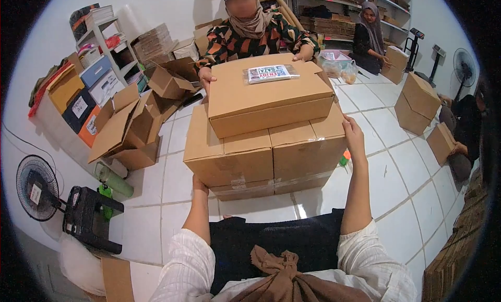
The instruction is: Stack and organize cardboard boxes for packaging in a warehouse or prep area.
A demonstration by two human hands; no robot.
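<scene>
Two cardboard boxes side by side, a left one (231, 165) and a right one (305, 157), stand in front of me on top of further taped boxes. My left hand (200, 184) is at the lower left side of the stack, its fingers hidden behind the cardboard. My right hand (353, 133) presses against the right side near the top edge. Across the stack lies a wide flat carton (270, 102), tilted a little, with a plastic-wrapped pack of printed stickers or cards (270, 74) on it. A person opposite holds that carton by its far side with both hands.
Opened cardboard boxes (129, 126) lie at the left, near a green bottle (113, 178), a black step stool (90, 219) and a fan (37, 188). Two other people sit at the right beside boxes (418, 102). Flattened cardboard (458, 235) is stacked at the lower right.
</scene>
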